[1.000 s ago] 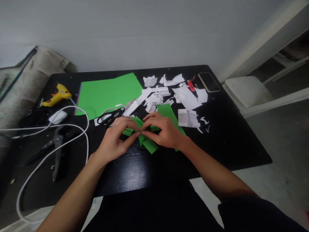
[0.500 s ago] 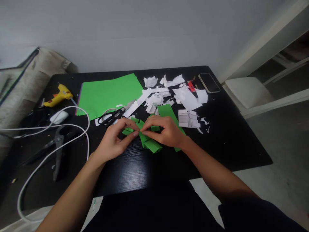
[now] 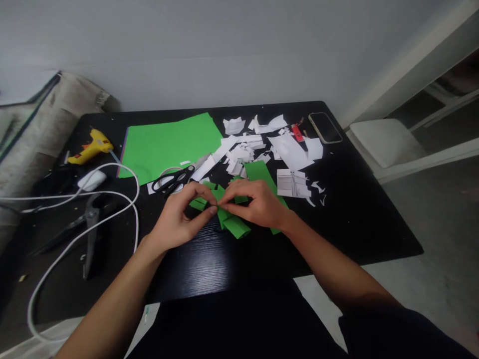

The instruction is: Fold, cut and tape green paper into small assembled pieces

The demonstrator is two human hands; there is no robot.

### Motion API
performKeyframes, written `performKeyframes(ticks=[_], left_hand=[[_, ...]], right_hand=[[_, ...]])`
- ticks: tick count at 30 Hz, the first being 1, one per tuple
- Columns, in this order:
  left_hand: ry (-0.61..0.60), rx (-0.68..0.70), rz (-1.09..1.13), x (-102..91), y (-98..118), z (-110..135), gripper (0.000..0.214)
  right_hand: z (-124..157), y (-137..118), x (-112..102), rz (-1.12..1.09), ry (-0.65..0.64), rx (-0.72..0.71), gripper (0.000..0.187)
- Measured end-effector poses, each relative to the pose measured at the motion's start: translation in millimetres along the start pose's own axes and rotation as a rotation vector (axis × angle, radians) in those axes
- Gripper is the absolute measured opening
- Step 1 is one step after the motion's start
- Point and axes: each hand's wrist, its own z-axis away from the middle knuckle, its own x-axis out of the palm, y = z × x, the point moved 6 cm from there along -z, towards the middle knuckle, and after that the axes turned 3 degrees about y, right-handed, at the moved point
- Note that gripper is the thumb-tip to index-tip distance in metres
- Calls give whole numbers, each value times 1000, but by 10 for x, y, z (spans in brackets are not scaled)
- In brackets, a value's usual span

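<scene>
My left hand (image 3: 184, 215) and my right hand (image 3: 258, 202) meet fingertip to fingertip over the middle of the table. Both are closed in a pinch on a small piece of green paper (image 3: 221, 213), most of it covered by the fingers. Just below the right hand lies a folded green piece (image 3: 237, 227), its end slightly curled. More small green pieces (image 3: 198, 203) show behind the left fingers. A longer green strip (image 3: 261, 172) runs under the right hand and wrist.
Black scissors (image 3: 174, 180) lie beyond my left hand, before a stack of green sheets (image 3: 168, 147). White paper scraps (image 3: 243, 152) spread across the back, near a red lighter (image 3: 297, 132) and a phone (image 3: 325, 127). At left are a yellow glue gun (image 3: 92, 147), pliers (image 3: 91, 234) and a looping white cable (image 3: 135, 219).
Both hands stay in nearly the same place over the green paper. The left thumb has shifted very slightly; the things on the table have not moved.
</scene>
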Motion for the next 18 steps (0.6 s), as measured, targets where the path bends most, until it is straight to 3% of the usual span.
performKeyframes(ticks=[18], left_hand=[[31, 2, 1, -19, -11, 4, 16]], right_hand=[[-5, -38, -19, 57, -13, -46, 7]])
